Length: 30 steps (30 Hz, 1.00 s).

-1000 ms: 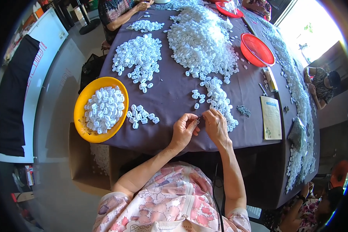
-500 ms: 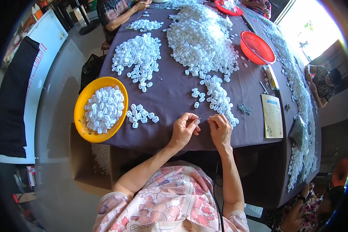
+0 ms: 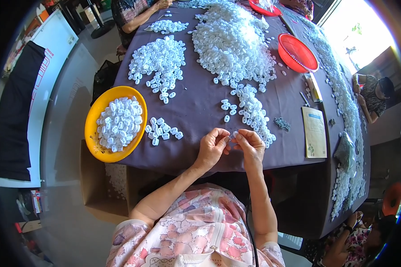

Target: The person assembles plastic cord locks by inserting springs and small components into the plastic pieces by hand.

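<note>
My left hand is closed in a pinch in front of me over the table's near edge. What sits in its fingertips is too small and covered to name. Close beside it, almost touching, my right hand pinches a small white oval plastic piece between thumb and forefinger. Just beyond the right hand runs a strip of similar white oval pieces, each with slots. To the left of my hands lies a small cluster of white pieces.
A yellow bowl full of pieces stands at the left edge, above a cardboard box. Large white heaps cover the far table. At right are a red basket, a booklet and grey-green strands. Other people sit around.
My right hand has moved left and slightly up, closing the gap to my left hand, and a white oval piece now shows in its fingertips. The left hand has stayed nearly in place.
</note>
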Motion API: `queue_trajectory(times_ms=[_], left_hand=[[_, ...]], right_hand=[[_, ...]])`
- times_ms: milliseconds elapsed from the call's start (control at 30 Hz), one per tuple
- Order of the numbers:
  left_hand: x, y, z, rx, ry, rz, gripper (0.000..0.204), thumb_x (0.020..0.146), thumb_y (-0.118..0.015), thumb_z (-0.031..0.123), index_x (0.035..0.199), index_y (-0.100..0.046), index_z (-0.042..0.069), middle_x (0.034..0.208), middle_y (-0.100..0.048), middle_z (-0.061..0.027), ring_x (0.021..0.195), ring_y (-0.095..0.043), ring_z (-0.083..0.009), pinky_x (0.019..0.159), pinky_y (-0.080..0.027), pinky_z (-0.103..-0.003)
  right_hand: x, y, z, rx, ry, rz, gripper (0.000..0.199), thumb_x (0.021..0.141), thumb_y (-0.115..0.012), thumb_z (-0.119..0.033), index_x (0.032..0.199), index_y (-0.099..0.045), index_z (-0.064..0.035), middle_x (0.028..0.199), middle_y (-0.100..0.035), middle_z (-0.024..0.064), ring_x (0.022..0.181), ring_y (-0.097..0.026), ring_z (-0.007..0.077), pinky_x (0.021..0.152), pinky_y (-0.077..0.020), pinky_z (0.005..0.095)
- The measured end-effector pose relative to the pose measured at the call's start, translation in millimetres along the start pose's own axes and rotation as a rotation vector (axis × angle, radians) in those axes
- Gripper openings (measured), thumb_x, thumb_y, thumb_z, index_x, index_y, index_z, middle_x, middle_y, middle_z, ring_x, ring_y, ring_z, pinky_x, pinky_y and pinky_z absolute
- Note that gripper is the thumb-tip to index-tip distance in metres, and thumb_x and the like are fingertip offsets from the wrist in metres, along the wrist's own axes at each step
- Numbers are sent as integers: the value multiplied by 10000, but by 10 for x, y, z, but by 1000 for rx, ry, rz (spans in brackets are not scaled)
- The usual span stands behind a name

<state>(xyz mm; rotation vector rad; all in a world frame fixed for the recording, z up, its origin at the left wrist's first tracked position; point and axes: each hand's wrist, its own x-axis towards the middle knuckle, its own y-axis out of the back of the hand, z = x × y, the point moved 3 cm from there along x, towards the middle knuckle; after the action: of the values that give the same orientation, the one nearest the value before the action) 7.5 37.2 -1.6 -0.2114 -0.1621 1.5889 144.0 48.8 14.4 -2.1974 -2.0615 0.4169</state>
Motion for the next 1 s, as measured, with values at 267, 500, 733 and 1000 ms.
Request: queue_trajectory(times_ms=[267, 500, 733, 1000], left_hand=[[4, 4, 23, 24, -11, -19, 50, 927, -553, 35, 955, -588, 14, 773, -622, -26, 625, -599, -80, 545, -518, -228], [-8, 4, 20, 5, -1, -11, 67, 926, -552, 34, 984, -582, 17, 798, -623, -29, 629, -594, -78, 543, -515, -224], [-8, 1, 9, 7, -3, -20, 88, 923, -536, 19, 999, -580, 16, 818, -628, -37, 658, -607, -80, 553, -517, -222], [-15, 8, 35, 13, 11, -17, 112, 919, -527, 12, 1016, -583, 8, 834, -626, -46, 666, -608, -86, 568, -521, -225]], right_hand=[[36, -19, 42, -54, 74, -17, 109, 853, -676, -39, 960, -665, -19, 855, -677, 21, 724, -639, 72, 564, -502, 187], [41, -14, 45, -88, 99, -38, 111, 853, -676, -39, 960, -666, -13, 856, -675, 26, 731, -635, 71, 575, -510, 192], [40, -4, 56, -100, 61, -26, 102, 859, -660, -32, 961, -663, -21, 846, -674, 28, 712, -644, 85, 564, -518, 197], [48, -9, 58, -99, 52, -32, 96, 863, -653, -34, 958, -660, -31, 828, -672, 26, 707, -655, 96, 567, -524, 202]])
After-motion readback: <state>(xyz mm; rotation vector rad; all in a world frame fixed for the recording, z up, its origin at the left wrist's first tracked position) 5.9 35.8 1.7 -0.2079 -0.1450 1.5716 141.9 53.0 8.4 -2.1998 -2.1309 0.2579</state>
